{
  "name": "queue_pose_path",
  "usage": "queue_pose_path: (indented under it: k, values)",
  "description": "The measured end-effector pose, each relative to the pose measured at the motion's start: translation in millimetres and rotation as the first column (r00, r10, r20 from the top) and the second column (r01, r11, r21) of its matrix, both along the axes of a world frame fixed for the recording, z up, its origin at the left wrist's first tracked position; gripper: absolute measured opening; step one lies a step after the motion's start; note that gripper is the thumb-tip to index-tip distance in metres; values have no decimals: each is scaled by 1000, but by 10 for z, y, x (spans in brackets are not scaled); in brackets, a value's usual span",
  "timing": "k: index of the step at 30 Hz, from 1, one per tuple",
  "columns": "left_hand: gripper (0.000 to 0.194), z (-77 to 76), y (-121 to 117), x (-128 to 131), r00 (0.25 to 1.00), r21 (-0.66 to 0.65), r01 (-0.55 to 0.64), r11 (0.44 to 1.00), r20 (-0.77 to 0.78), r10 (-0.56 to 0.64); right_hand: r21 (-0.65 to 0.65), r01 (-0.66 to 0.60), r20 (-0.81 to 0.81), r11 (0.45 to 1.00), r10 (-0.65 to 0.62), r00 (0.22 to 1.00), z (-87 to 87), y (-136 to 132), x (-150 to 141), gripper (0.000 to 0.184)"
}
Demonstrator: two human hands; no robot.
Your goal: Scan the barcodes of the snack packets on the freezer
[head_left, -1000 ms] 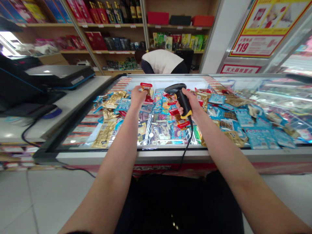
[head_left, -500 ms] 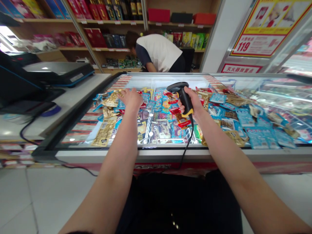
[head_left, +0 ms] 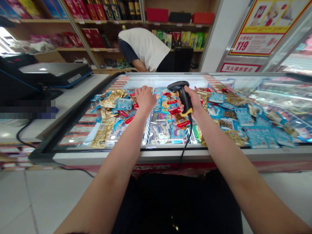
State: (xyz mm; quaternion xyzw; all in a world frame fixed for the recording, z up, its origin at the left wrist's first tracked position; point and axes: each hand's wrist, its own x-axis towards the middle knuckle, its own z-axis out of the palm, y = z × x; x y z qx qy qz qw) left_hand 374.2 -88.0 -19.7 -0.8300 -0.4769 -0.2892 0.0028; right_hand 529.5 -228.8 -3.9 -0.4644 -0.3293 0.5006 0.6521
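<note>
Scanner (head_left: 186, 99) held above scattered packets (head_left: 123, 104)

The right hand (head_left: 194, 102) wraps around the scanner's grip, its cord (head_left: 184, 149) hanging down; the left hand (head_left: 146, 100) is palm down over the packets, fingers loosely spread, contact hidden; the packets lie on a glass-topped case (head_left: 97, 158); beyond it, a co-worker (head_left: 146, 47) bends before shelves (head_left: 170, 23).

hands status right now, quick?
Left hand: open above the snack packets, no grasped item visible; contact can't be told.
Right hand: closed around the grip of the black-and-yellow scanner.
</note>
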Motion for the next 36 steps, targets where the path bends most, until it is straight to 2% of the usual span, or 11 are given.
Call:
queue_pose_path:
  k: [4, 7, 10, 13, 16, 21, 25, 28, 32, 34, 36]
  values:
    - [45, -123, -96, 220, 985, -82, 152, 985, -75, -158, 2, 27, -36, 1000, -27, 999, 36, -5, 0, 59]
    - [49, -240, -162, 370, 935, -100, 311, 945, -149, -323, 1, 31, -46, 1000, -31, 998, 45, 4, 21, 59]
    - [48, -325, -172, 433, 898, -151, 357, 922, -216, -383, 1, 30, -56, 1000, -30, 998, 27, 24, 60, 58]
    - [47, -333, -123, 405, 902, -176, 334, 926, -226, -368, 3, 27, -59, 1000, -27, 998, 4, 40, 86, 58]
    - [47, -277, -66, 362, 922, -171, 320, 932, -172, -348, -2, 38, -57, 999, -38, 998, 0, 42, 75, 58]
    - [40, -196, 5, 396, 992, -206, 113, 972, -28, -122, -26, 42, -65, 999, -44, 997, 21, 39, 39, 57]
    - [51, -199, 96, 464, 995, -255, 98, 962, -9, -104, -42, 43, -39, 998, -44, 998, 34, 40, 31, 56]
    - [42, -213, 175, 479, 993, -366, 119, 923, 34, -115, -32, 33, -11, 999, -34, 999, 29, 32, 18, 56]
    - [25, -192, 219, 405, 974, -540, 185, 821, 209, -81, -27, 25, -4, 999, -25, 1000, 12, 18, -10, 56]
    - [27, -152, 211, 339, 941, -592, 235, 771, 336, -28, -36, 4, 6, 999, -3, 1000, 8, 12, -24, 56]
    - [25, -104, 204, 272, 885, -601, 281, 748, 464, 40, -49, -28, 28, 998, 29, 999, 6, 7, -39, 55]
